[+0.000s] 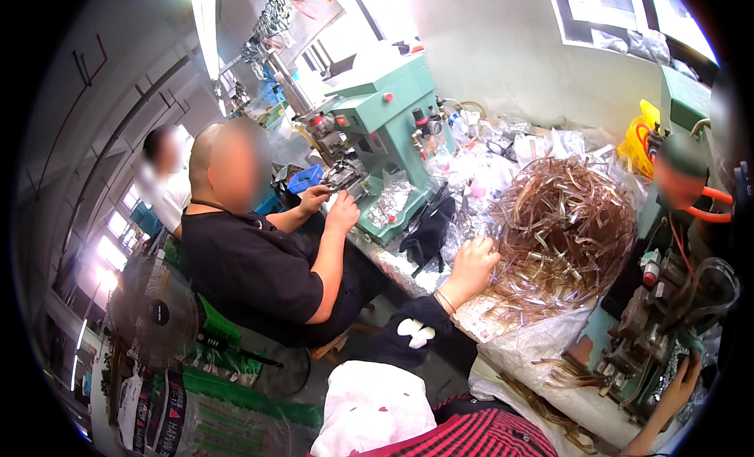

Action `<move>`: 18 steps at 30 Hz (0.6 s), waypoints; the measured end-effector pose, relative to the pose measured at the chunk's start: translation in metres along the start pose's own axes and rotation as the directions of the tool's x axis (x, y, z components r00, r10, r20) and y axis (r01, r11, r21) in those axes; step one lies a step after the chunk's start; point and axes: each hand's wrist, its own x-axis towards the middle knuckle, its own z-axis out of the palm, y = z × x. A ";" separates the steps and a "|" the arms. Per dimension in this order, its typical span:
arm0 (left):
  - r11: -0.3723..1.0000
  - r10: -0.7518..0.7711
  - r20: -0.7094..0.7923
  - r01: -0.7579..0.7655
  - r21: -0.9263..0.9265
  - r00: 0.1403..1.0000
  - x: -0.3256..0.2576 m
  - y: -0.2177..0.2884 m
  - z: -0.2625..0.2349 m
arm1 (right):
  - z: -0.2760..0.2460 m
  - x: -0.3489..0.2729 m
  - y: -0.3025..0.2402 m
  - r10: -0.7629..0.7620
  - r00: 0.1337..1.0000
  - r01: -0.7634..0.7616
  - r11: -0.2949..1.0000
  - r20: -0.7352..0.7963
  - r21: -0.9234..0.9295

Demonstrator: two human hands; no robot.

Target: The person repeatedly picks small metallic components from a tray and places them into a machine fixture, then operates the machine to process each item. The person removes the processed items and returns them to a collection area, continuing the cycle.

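My left hand (471, 268), with a band at the wrist and a dark sleeve, rests at the near left edge of a big tangled pile of brown see-through strips (565, 221). Its fingers curl inward; anything in them is too small to make out. At the far right my right hand (682, 385) reaches up to a green bench machine (628, 355) with metal fittings. Its fingertips are drawn together beside small shiny silver parts (667, 371); what they hold cannot be made out. More brown strips (577, 374) hang from the machine's near left side.
A co-worker in a black shirt (251, 261) sits left, both hands at another green press (385, 119). Clear bags (471, 166) and a black cloth (430, 229) crowd the bench. A white sack (534, 351) lies below the strips. A fan (157, 312) stands at left.
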 end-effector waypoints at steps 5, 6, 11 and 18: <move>0.989 0.128 0.122 -0.117 -0.093 0.984 -0.011 -0.040 0.071 | -0.011 -0.008 0.049 0.046 0.989 -0.021 0.985 -0.143 0.173; 0.992 0.090 0.099 -0.081 -0.093 0.991 -0.012 -0.033 0.064 | -0.016 -0.019 0.033 0.013 0.985 0.001 0.996 -0.169 0.087; 0.908 -0.054 -0.129 -0.005 -0.419 0.990 0.007 0.027 0.052 | -0.047 -0.064 -0.009 0.055 0.961 -0.082 0.993 -0.272 -0.089; 0.465 -0.268 0.044 0.169 -0.869 0.962 0.065 0.143 0.021 | 0.027 -0.030 -0.173 -0.175 0.980 0.187 0.974 -0.094 0.131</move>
